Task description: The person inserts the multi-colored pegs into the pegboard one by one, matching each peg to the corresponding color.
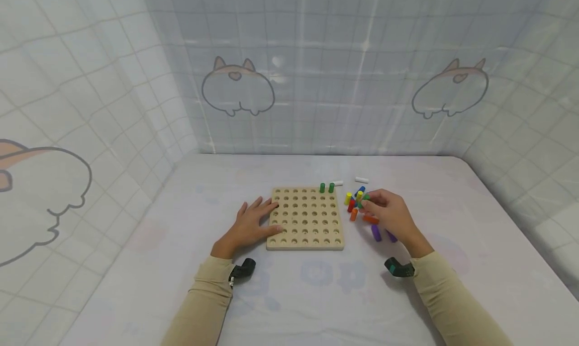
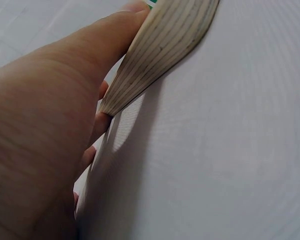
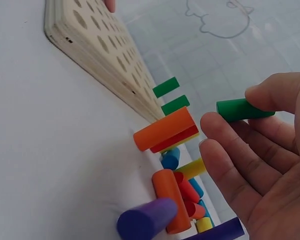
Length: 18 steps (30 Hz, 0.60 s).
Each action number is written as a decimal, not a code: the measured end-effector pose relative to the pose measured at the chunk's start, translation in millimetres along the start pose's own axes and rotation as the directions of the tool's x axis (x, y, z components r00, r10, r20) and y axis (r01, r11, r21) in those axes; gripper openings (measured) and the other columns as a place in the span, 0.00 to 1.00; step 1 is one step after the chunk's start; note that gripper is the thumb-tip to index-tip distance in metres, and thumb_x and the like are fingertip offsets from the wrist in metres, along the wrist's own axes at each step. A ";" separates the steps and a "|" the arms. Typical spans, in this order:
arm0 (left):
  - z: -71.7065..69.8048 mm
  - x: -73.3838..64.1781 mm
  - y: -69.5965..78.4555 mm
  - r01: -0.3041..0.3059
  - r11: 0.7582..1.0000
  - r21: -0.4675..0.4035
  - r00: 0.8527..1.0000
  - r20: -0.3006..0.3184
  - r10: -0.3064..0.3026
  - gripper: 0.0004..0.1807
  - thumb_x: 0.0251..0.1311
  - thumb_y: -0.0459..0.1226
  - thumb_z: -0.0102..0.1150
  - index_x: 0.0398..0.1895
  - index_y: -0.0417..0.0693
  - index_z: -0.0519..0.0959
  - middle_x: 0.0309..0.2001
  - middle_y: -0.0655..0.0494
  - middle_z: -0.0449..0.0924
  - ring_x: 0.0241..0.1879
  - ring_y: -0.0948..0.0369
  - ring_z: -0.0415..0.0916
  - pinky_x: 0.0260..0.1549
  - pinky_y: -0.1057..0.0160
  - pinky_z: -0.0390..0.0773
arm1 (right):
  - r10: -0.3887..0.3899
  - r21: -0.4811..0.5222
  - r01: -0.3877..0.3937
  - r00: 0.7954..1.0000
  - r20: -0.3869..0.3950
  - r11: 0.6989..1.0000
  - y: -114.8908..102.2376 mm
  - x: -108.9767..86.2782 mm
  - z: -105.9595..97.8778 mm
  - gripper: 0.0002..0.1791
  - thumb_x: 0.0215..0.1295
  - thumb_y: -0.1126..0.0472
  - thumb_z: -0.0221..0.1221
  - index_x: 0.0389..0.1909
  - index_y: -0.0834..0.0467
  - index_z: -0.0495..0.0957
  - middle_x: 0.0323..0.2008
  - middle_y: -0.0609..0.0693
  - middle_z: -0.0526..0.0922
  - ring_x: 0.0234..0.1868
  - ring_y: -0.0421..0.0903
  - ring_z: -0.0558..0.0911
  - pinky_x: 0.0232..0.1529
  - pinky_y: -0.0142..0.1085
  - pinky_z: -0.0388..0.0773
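Note:
A square wooden pegboard with rows of holes lies on the table. Two green pegs stand in holes of its far row, toward the right corner. My left hand rests spread at the board's left edge, thumb and index finger lying over the top. My right hand, right of the board, pinches another green peg between thumb and fingers, lifted above the loose pegs. In the right wrist view that peg is tilted nearly sideways, and part of it is hidden by the thumb.
Right of the board are several loose pegs: an upright orange peg, a yellow peg, a red peg, a lying orange peg and a purple peg. A white peg lies farther back. A curtain hangs behind the table.

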<state>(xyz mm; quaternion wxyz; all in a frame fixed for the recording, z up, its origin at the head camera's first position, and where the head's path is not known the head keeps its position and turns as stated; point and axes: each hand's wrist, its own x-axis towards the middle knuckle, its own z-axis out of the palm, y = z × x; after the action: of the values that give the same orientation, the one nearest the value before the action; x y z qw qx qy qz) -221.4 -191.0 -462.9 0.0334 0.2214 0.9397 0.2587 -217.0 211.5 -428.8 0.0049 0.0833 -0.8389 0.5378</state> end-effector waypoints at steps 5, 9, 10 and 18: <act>0.6 -0.1 -0.5 -0.003 1.000 0.008 1.000 -0.006 0.003 0.46 0.62 0.64 0.59 0.78 0.52 0.62 0.77 0.48 0.56 0.78 0.47 0.41 0.71 0.36 0.32 | -0.001 0.040 0.000 1.000 0.012 0.999 -3.6 5.8 -0.7 0.20 0.72 0.54 0.61 0.52 0.66 0.76 0.45 0.61 0.85 0.44 0.59 0.86 0.44 0.43 0.85; 3.0 0.0 -0.8 0.009 1.000 0.010 1.000 -0.006 -0.009 0.47 0.61 0.65 0.58 0.78 0.53 0.62 0.77 0.49 0.56 0.78 0.48 0.41 0.72 0.37 0.31 | 0.007 0.033 -0.008 1.000 0.019 0.999 -3.1 9.5 -2.4 0.19 0.72 0.54 0.61 0.53 0.64 0.77 0.45 0.60 0.85 0.43 0.57 0.86 0.44 0.43 0.85; 3.4 0.1 -0.6 0.012 1.000 0.008 1.000 -0.005 -0.012 0.47 0.61 0.65 0.58 0.78 0.53 0.61 0.77 0.50 0.56 0.78 0.49 0.41 0.72 0.38 0.31 | 0.011 0.039 -0.012 1.000 0.022 0.999 -3.3 10.6 -2.9 0.19 0.72 0.53 0.61 0.53 0.64 0.77 0.45 0.60 0.85 0.43 0.57 0.86 0.45 0.44 0.85; 2.5 -1.0 -0.7 0.011 1.000 0.019 1.000 -0.023 -0.011 0.47 0.61 0.66 0.58 0.78 0.53 0.62 0.77 0.49 0.57 0.78 0.47 0.42 0.71 0.37 0.32 | 0.013 0.018 -0.014 0.999 0.032 1.000 -9.8 22.6 -1.7 0.20 0.71 0.48 0.62 0.52 0.59 0.78 0.42 0.55 0.87 0.44 0.60 0.85 0.43 0.52 0.82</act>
<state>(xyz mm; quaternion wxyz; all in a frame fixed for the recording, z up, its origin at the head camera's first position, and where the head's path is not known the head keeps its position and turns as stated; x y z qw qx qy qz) -220.4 -190.7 -465.5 0.0221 0.2134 0.9436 0.2522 -237.9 206.0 -417.0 -0.0128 0.0864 -0.8345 0.5441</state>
